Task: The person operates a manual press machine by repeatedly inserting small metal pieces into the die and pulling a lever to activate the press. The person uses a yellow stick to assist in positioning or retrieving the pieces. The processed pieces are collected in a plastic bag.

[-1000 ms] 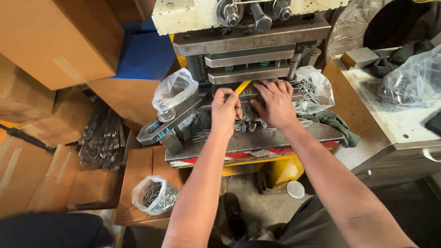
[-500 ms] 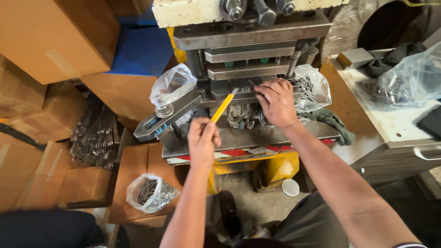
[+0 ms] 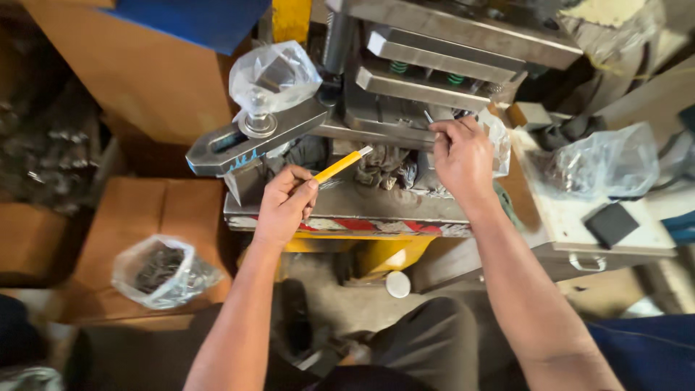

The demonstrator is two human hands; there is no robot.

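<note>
Left hand [image 3: 284, 206] grips a yellow stick [image 3: 339, 166] (tilted); right hand [image 3: 463, 156] pinches a small metal part [image 3: 428, 117]

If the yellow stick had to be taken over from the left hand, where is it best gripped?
By the bare yellow shaft of the stick, from above. It lies tilted, pale tip toward the press; the left hand covers its lower end, so only the upper shaft is open to a pinch grip.

Press bed [image 3: 376, 206] carrying a crumpled dark rag [image 3: 387, 166] at its middle; white desk [image 3: 579, 217] lying beside it, bearing a clear plastic bag [image 3: 601, 163] and a dark square pad [image 3: 612, 223].
</note>
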